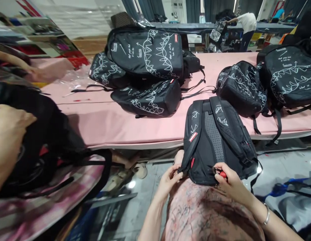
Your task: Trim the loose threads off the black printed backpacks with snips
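Note:
A black backpack (217,140) leans against the table edge and my lap, its strap side facing up. White scribble prints and a small red-and-white label mark its shoulder straps. At its lower left corner, my left hand (168,179) pinches the black strap (183,166). My right hand (227,182) is closed around small thread snips (222,174) with red on the handle, over the bottom edge of the back panel. The dark tips of the snips point left and are hard to make out against the black fabric.
Several black backpacks with white line prints, including a large one (155,53) and a smaller one (242,87), lie on the pink-covered table (95,125). At the left, a co-worker's hand (9,134) is over another black bag (50,120). Loose straps trail across the tabletop.

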A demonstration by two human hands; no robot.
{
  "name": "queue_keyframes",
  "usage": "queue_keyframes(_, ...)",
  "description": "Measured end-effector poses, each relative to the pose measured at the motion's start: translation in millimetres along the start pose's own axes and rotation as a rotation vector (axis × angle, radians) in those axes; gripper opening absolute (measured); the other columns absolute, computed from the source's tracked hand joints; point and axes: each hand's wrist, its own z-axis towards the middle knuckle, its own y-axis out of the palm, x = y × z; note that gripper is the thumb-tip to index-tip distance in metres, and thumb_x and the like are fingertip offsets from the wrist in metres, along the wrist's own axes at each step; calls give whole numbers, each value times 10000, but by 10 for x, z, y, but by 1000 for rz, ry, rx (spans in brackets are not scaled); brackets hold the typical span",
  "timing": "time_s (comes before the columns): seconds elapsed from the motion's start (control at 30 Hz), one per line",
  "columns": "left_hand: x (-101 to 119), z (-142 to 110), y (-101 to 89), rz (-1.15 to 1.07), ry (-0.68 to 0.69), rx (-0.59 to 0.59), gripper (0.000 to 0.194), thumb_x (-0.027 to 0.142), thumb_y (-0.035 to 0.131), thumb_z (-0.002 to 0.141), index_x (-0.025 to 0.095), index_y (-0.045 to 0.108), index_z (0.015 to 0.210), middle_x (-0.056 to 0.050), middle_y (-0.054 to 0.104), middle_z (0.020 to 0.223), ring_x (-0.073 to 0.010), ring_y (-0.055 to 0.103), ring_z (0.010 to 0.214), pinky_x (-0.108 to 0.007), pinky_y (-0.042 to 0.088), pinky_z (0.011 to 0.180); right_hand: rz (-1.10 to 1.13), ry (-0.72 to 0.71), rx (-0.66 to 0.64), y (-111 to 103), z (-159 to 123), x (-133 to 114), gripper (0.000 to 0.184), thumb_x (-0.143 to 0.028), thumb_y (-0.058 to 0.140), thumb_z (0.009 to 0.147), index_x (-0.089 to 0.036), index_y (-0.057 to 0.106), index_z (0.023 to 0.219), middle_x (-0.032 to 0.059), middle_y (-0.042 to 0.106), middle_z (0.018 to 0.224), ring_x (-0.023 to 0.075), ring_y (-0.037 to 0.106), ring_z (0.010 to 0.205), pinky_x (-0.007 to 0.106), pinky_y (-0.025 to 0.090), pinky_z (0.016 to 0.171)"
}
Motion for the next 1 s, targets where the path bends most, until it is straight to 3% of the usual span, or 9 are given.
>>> queue_keyframes(0.07,97,-121,91,26,80,-26,362,302,761,585,174,594,880,-26,653,884,-164,595,837,-275,456,765,31,0,39,36,33,-13,168,-259,452,867,-198,529,1004,33,609,907,158,568,832,257,435,750)
queue_keyframes(0.2,235,-322,357,33,217,46,398,271,759,598,201,509,900,15,595,815,-135,573,774,-238,450,700,78,-41,132,102,110,-54,172,-255,530,830,-190,570,984,37,631,887,159,586,791,256,455,728)
queue_keyframes(0.37,285,-437,595,42,200,87,459,287,750,597,188,532,988,-21,616,871,-167,590,825,-263,461,728,-105,-221,234,120,157,-67,161,-225,467,868,-178,614,917,72,662,856,189,601,791,311,474,730)
queue_keyframes(0.67,318,-473,688,144,251,116,376,296,721,629,193,548,946,-13,609,869,-169,594,830,-294,476,777,-344,-293,148,113,161,-96,236,-214,375,920,-165,601,969,85,652,905,207,570,822,336,448,740)
queue_keyframes(1.0,138,-394,703,194,224,155,413,269,731,604,188,536,959,-19,596,878,-172,571,838,-316,448,810,-472,-317,21,-24,240,-157,248,-199,366,932,-159,609,959,78,643,833,203,538,766,325,417,719)
